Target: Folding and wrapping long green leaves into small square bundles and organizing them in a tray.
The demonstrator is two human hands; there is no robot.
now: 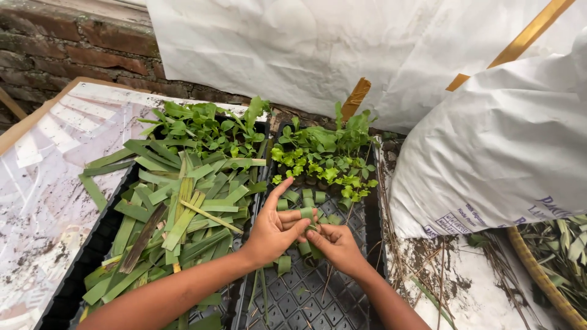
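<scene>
— Looking down from the head camera, what do the hands have?

— Both meet over a black seedling tray (342,305). The left hand (274,231) has its fingers curled, index finger raised, and pinches a green leaf strip (307,227) with thumb and fingertips. The right hand (333,242) is nearly closed, gripping the lower end of the same strip. The strip sits between the two hands, just above the tray's empty cells.

— And around them?

— Small rolled leaf rings (304,197) stand in the cells just beyond the fingers, and seedlings (324,162) fill the tray's far end. To the left, a pile of cut leaf strips (177,214) lies on a second tray, with more seedlings behind. White sacks (501,140) lean on the right, near a woven basket (544,275) of leaves. A brick wall (67,49) runs behind.
</scene>
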